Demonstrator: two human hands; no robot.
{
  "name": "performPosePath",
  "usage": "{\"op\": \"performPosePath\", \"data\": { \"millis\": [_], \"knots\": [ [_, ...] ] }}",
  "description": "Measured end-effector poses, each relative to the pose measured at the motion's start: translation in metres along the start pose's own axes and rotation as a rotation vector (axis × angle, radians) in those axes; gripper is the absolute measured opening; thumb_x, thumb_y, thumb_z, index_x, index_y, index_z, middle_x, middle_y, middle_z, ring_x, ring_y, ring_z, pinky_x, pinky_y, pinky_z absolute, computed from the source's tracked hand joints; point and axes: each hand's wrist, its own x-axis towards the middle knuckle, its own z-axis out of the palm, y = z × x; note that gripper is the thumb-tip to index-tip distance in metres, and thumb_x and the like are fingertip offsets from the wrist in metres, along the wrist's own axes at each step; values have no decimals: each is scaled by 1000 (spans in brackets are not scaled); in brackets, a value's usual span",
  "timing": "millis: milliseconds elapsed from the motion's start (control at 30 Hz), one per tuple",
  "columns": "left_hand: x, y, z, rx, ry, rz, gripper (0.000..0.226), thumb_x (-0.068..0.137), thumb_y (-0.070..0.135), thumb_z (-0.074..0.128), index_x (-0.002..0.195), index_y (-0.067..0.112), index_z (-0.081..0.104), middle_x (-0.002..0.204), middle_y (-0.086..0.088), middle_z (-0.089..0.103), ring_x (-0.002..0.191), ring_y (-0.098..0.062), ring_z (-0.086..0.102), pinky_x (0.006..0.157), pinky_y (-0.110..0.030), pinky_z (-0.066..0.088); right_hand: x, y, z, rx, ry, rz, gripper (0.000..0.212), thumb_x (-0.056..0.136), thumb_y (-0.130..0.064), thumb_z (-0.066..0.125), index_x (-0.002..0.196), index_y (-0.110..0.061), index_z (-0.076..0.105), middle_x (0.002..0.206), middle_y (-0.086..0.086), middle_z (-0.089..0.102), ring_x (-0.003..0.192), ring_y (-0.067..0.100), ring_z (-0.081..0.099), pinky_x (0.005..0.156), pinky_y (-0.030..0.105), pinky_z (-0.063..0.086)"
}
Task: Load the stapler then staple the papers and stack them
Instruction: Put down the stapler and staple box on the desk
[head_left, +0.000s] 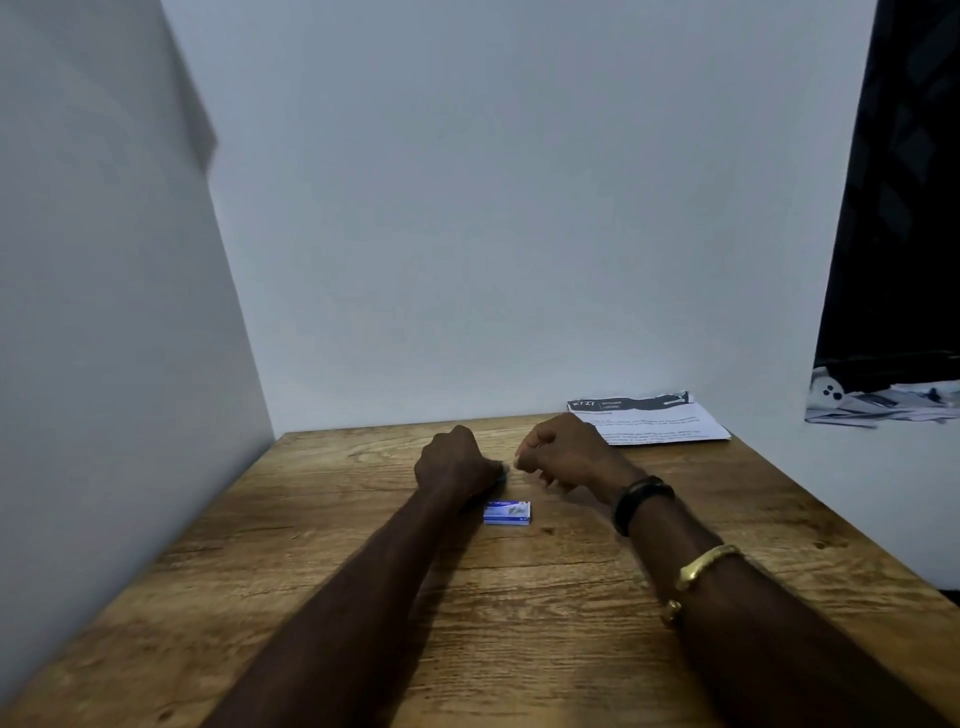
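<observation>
The left hand (454, 460) and right hand (563, 454) rest curled on the grained wooden table (322, 561); whether either grips anything cannot be told. A small rectangular blue staple box (507, 512) lies just beside the left wrist. Flat printed papers (654, 423) sit at the table's far right corner.

Wooden table (311, 597) against pale walls (493, 208), dark patterned curtain (904, 208) at far right

Left hand (456, 461) hiding its grip (knuckles up), print on papers (655, 422) blurred, staple box (507, 512) label unreadable

staple box (507, 512) between forearms, papers (655, 420) far right
</observation>
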Motion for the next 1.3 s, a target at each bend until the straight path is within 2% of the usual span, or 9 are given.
{"op": "performPosePath", "data": {
  "millis": [133,200,300,433,567,667,867,967,1300],
  "knots": [
    [1,-5,6,-37,74,-53,57,75,56,78,108,10,68,113,-11,71,108,-32,67,78,-36,53,-2,5,4,-31,-166,-18,22,68,-33,82,82,-15,79,83,5,77,77,19,68,70,36,56],
    [2,-7,8,-65,98,-75,56,76,56,77,106,10,66,112,-12,71,108,-33,67,73,-34,49,-2,5,6,-107,-240,-29,35,55,-42,82,85,-22,80,89,-2,79,88,17,68,81,36,54],
    [3,-10,10,-90,115,-88,54,76,56,76,103,9,66,109,-12,72,105,-32,68,71,-33,48,-2,3,7,-165,-308,-14,39,49,-32,87,86,-29,78,79,-13,76,88,14,68,81,33,54],
    [3,-11,11,-91,115,-79,57,78,57,75,106,8,66,112,-14,71,109,-33,67,75,-34,49,-3,1,9,-224,-323,-26,40,49,-24,85,89,-27,77,87,-7,73,86,17,66,84,41,59],
    [4,-12,12,-116,116,-72,58,80,58,73,105,6,66,111,-14,71,109,-34,66,75,-34,48,0,6,7,-169,-241,-21,30,53,-17,82,82,-23,78,80,-3,76,74,15,67,68,32,55],
    [6,-12,11,-140,83,-74,55,82,55,71,104,5,70,108,-15,73,105,-34,68,80,-36,54,4,9,6,-101,-44,20,22,55,-19,82,77,-19,75,78,0,76,66,15,68,61,29,55],
    [6,-10,7,-175,56,-76,44,83,45,70,103,6,72,108,-14,73,106,-32,68,82,-34,53,8,8,16,-220,260,38,22,71,-33,80,83,-18,68,95,1,71,95,24,67,75,33,53],
    [7,-11,7,-173,47,-73,40,82,39,69,103,4,72,108,-15,73,106,-32,68,80,-33,52,7,7,21,-335,279,33,29,72,-36,74,91,-15,70,102,6,73,102,28,66,80,34,54],
    [9,-11,8,-182,52,-68,38,83,38,72,103,6,73,107,-14,73,103,-30,69,74,-32,50,5,9,25,-439,232,35,32,73,-38,78,91,-12,71,102,9,74,103,29,67,75,31,54]
  ]
}}
